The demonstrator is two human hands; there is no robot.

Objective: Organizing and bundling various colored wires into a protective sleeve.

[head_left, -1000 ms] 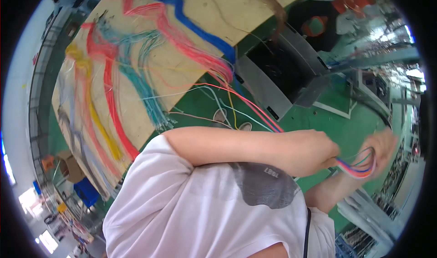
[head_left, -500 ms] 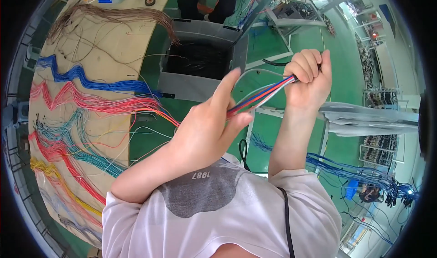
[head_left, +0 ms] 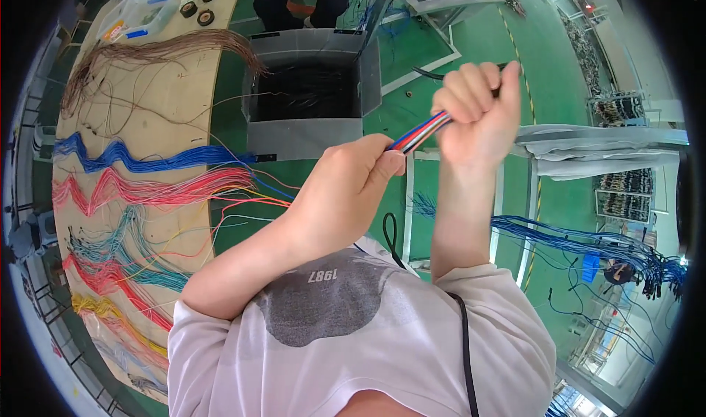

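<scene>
Grey bin (head_left: 305, 134), wire-strewn wooden board (head_left: 158, 93)

I see both forearms raised in front of the chest. My left hand (head_left: 353, 182) is curled, thumb and fingers pinched together (knuckles turned away from me). My right hand (head_left: 478, 112) sits higher, closed into a tight fist, forearm near upright, hands just apart.
</scene>
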